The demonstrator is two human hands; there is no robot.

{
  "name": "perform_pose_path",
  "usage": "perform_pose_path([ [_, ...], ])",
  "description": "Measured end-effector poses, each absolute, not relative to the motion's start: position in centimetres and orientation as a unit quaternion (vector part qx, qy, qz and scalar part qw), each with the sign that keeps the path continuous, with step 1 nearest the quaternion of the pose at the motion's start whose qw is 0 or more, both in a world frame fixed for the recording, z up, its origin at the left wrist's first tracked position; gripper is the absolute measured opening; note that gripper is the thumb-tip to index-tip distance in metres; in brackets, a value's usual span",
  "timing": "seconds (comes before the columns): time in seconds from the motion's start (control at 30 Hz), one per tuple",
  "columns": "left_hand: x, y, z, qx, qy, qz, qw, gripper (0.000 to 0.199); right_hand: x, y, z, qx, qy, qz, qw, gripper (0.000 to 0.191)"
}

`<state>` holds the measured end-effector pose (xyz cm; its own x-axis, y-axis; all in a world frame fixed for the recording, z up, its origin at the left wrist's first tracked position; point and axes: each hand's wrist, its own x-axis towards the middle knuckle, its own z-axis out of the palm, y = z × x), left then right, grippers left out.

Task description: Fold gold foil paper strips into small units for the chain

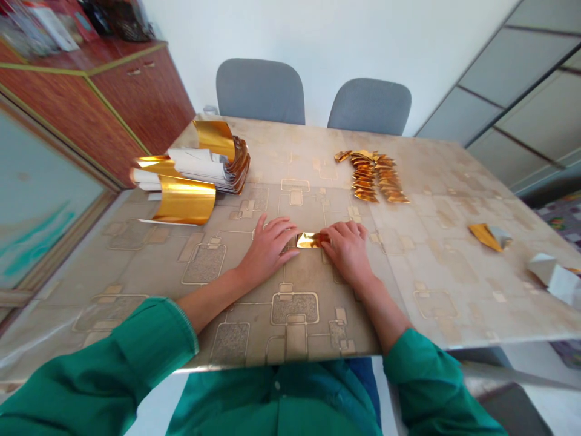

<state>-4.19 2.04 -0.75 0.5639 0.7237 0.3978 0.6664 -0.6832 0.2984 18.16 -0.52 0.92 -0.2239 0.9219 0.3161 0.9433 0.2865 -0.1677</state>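
A small strip of folded gold foil paper (pixel 308 240) lies flat on the patterned tablecloth, between my two hands. My right hand (pixel 345 248) grips its right end, fingers bent and pressed together over it. Beside the left end is my left hand (pixel 271 245), its fingers stretched out and apart, the tips close to the strip's edge; whether they touch it I cannot tell. Farther off to the right, folded gold paper pieces (pixel 364 178) stand in two rows. To the left is a stack of gold foil sheets (pixel 227 172) with white backs, and a curled loose sheet (pixel 187 201) in front.
At the right lie a creased gold piece (pixel 485 236) and white-backed scraps (pixel 556 278). Two grey chairs (pixel 259 91) stand behind the table's far edge. A reddish wooden cabinet (pixel 145 103) is at the back left. The table's near edge runs just before my body.
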Motion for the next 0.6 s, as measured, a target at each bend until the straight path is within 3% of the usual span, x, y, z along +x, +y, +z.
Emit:
perform_pose_path([
  [0.13, -4.2, 1.9, -0.5, 0.888, 0.363, 0.279, 0.044, 0.019, 18.3, -0.9, 1.1, -0.58, -0.79, -0.048, 0.194, 0.018],
  [0.33, -4.0, 1.3, 0.1, 0.904, 0.301, 0.298, 0.053, 0.028, 18.5, -1.6, 1.7, -0.559, -0.8, -0.071, 0.203, 0.026],
  [0.5, -3.4, 0.6, 0.4, 0.915, 0.279, 0.288, 0.05, 0.015, 18.4, -2.9, 1.7, -0.534, -0.821, -0.066, 0.192, 0.026],
  [0.6, -3.0, 0.0, 0.6, 0.922, 0.275, 0.273, 0.015, 0.018, 18.3, -3.6, 1.2, -0.519, -0.834, -0.059, 0.179, 0.025],
])
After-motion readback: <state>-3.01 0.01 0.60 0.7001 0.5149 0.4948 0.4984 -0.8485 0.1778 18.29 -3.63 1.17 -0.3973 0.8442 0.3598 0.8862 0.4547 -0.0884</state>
